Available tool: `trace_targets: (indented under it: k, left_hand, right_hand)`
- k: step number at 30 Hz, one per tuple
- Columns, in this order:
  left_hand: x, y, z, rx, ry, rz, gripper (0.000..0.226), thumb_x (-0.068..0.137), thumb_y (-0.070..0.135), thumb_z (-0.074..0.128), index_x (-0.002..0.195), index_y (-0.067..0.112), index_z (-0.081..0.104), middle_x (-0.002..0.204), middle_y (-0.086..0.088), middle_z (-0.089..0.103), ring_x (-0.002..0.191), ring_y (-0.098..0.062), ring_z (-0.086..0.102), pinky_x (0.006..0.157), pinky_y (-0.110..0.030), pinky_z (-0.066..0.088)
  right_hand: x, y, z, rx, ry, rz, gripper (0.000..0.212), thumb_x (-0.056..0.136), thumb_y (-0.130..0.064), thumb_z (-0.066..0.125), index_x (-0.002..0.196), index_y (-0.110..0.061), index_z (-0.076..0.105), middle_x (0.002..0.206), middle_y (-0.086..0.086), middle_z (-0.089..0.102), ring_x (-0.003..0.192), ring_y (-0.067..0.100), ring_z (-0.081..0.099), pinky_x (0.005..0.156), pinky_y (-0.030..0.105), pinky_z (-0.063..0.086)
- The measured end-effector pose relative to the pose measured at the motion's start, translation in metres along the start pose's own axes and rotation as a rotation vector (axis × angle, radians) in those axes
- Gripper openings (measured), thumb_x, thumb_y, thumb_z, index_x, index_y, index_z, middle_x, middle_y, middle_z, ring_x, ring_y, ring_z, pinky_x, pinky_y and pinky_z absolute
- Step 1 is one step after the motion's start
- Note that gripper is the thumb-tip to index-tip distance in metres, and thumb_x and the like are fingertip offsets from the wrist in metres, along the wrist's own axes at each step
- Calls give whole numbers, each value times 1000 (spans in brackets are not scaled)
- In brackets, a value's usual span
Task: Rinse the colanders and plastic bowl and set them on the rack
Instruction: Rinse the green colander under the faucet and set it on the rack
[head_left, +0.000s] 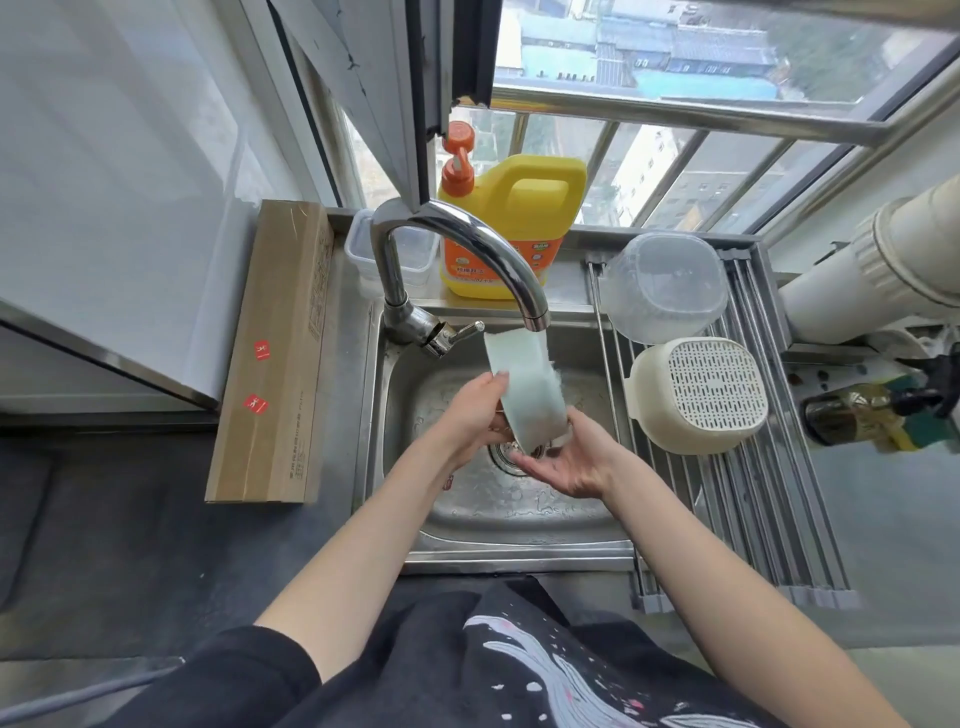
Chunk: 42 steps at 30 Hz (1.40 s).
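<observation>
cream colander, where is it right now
In the head view the cream colander sits upside down on the roll-up rack right of the sink, just in front of the clear plastic bowl.

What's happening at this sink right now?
A person stands at a steel sink holding a pale green scrubbing cloth under the faucet. The left hand pinches its upper edge; the right hand supports it from below, fingers relaxed. On the roll-up rack to the right, a clear plastic bowl and a cream colander already sit upside down. Whether water is running can't be told.
</observation>
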<state>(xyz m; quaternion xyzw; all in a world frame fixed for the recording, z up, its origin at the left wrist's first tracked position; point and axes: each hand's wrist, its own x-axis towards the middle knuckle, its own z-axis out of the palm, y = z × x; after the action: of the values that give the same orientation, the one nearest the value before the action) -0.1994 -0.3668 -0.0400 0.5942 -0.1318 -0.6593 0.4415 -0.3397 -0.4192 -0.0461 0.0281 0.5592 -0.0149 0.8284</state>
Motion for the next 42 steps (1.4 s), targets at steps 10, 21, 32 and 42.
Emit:
trace_targets:
  k: [10, 21, 32, 42]
  left_hand:
    - [22, 20, -11, -350, 56, -181, 57, 95, 55, 38, 107, 6, 63, 91, -8, 70, 75, -18, 67, 68, -30, 57]
    - [14, 22, -2, -214, -188, -29, 27, 102, 29, 39, 115, 15, 57, 98, -4, 67, 86, -16, 63, 72, -30, 50]
    - [28, 21, -3, -417, 9, -19, 38, 105, 22, 26, 121, -1, 52, 107, -15, 65, 90, -22, 64, 70, -31, 56]
    - [33, 19, -1, -702, 64, -166, 47, 104, 35, 23, 100, 3, 57, 99, -17, 61, 89, -28, 59, 90, -43, 43]
  right_hand:
    - [1, -2, -17, -307, -14, -352, 40, 94, -51, 44, 130, -35, 42, 125, 3, 53, 100, 28, 58, 75, 50, 52]
    - [4, -7, 4, -258, 115, -295, 23, 86, -40, 55, 96, -21, 62, 103, 13, 46, 94, 25, 48, 71, 35, 48]
    - [9, -8, -13, -398, 323, -559, 30, 95, -39, 46, 114, -20, 60, 117, 7, 55, 94, 19, 53, 75, 34, 45]
    - [-3, -10, -22, -260, 197, -530, 31, 91, -50, 50, 109, -25, 56, 92, 4, 54, 81, 20, 52, 66, 32, 46]
